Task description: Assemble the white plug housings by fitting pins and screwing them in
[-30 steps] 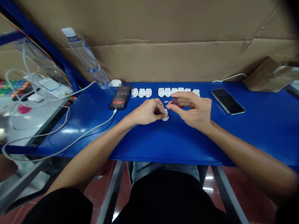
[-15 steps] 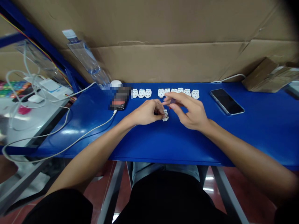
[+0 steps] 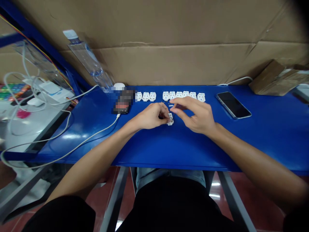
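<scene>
On the blue table, my left hand [image 3: 155, 116] has its fingers pinched on a small white plastic part [image 3: 170, 119], a flat piece like a socket insert, holding it against the tabletop. My right hand [image 3: 196, 112] is closed just to the right, thumb and forefinger together around a slim tool that looks like a small screwdriver. Its thin dark shaft points down at the white part; the handle is mostly hidden by the fingers. Small loose bits [image 3: 171, 105] lie behind the part, too small to name.
Similar white parts stand in two groups behind my hands: three at left [image 3: 145, 96] and several at right [image 3: 179, 95]. Left are a dark phone [image 3: 125, 102] on a white cable, a white mouse-like object [image 3: 119, 86] and a bottle [image 3: 89, 61]. Right are another phone [image 3: 233, 104] and a carton [image 3: 272, 80].
My right hand's fingers have drawn closer together around the tool, uncovering more of the white row and the loose bits. My left hand stays on the part.
</scene>
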Tool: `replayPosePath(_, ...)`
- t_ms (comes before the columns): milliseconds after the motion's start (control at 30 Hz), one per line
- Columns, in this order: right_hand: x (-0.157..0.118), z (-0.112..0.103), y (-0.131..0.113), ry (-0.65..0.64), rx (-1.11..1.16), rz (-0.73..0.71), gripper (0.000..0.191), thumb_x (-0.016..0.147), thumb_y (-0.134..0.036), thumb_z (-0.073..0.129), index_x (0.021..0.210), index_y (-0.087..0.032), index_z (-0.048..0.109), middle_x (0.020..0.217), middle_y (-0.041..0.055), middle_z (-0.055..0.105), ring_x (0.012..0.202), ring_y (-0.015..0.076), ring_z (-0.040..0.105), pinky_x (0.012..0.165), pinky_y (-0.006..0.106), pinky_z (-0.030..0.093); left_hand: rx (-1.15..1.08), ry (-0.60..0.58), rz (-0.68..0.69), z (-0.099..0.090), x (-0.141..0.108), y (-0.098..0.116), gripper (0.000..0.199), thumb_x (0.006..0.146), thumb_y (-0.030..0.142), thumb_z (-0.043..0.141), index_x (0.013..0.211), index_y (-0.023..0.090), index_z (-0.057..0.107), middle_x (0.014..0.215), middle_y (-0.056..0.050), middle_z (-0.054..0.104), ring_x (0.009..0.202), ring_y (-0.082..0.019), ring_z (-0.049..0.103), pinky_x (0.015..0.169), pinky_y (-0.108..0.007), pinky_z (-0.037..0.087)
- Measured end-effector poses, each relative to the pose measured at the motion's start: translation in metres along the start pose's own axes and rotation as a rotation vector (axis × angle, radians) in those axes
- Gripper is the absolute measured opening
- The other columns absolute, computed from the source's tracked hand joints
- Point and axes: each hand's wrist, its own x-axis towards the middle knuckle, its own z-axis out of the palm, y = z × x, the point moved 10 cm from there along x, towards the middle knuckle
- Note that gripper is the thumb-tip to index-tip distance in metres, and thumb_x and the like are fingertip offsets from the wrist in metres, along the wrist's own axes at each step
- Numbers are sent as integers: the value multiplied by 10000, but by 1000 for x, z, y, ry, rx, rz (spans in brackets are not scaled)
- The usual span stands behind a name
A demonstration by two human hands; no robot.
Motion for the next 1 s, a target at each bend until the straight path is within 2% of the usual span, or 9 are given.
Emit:
replayPosePath(67,1,10,1,-144,56,10,339,1148,-247,614,1463,-281,733,1336,54,868,1161,223,865,1033,381,728,-19,-14,-16,1,0,0,118,924,152,745,899,186,855,946,-78,841,868,-199,783,832,-351,618)
replayPosePath(133,0,13,7,-195,110,90,324,1160,-291,607,1463,-286,724,1345,49,860,1146,213,872,1007,358,736,-35,-6,-31,1,-1,0,108,933,144,744,915,184,843,928,-69,840,856,-197,781,833,-354,620)
replayPosePath(200,-1,7,12,-129,142,164,264,1130,-345,697,1384,-303,753,1245,18,878,1054,206,894,945,340,754,-21,5,-29,0,-1,0,103,923,138,760,924,187,850,977,-75,838,904,-204,779,845,-353,622)
replayPosePath(300,-4,-5,10,36,111,153,235,1037,-343,840,1265,-312,790,1069,-21,891,891,201,899,844,328,770,1,3,-10,0,0,0,120,908,127,772,923,194,871,1051,-88,827,979,-209,774,885,-350,626)
replayPosePath(400,-5,-8,7,96,24,101,282,1002,-334,882,1273,-313,809,1092,-13,904,841,197,892,814,320,766,-5,11,-9,-1,0,-2,112,908,133,784,931,193,875,1064,-90,816,969,-204,771,889,-353,627)
replayPosePath(600,0,10,8,-181,52,85,383,1157,-283,585,1520,-278,710,1409,70,846,1237,242,852,1095,413,715,-27,-4,-20,1,-1,-1,103,912,139,766,897,187,856,997,-80,837,890,-201,773,870,-368,625)
replayPosePath(667,1,9,8,-203,112,120,337,1153,-260,592,1461,-267,728,1372,58,850,1169,214,868,1033,356,728,-18,-12,-27,1,-1,-1,116,915,133,755,913,187,858,979,-77,834,895,-203,772,860,-363,622)
replayPosePath(833,1,-4,4,-48,63,140,157,1068,-275,765,1219,-304,800,1078,-34,877,850,164,868,855,295,756,6,-9,-8,0,1,1,108,920,163,770,897,197,870,1066,-94,819,973,-212,767,872,-346,617)
replayPosePath(1000,-1,-7,-1,31,-41,59,154,1055,-290,791,1205,-314,818,1086,-37,893,811,165,861,808,289,754,19,-38,-2,0,1,0,123,974,202,762,943,205,881,1096,-90,821,1040,-218,761,934,-358,607)
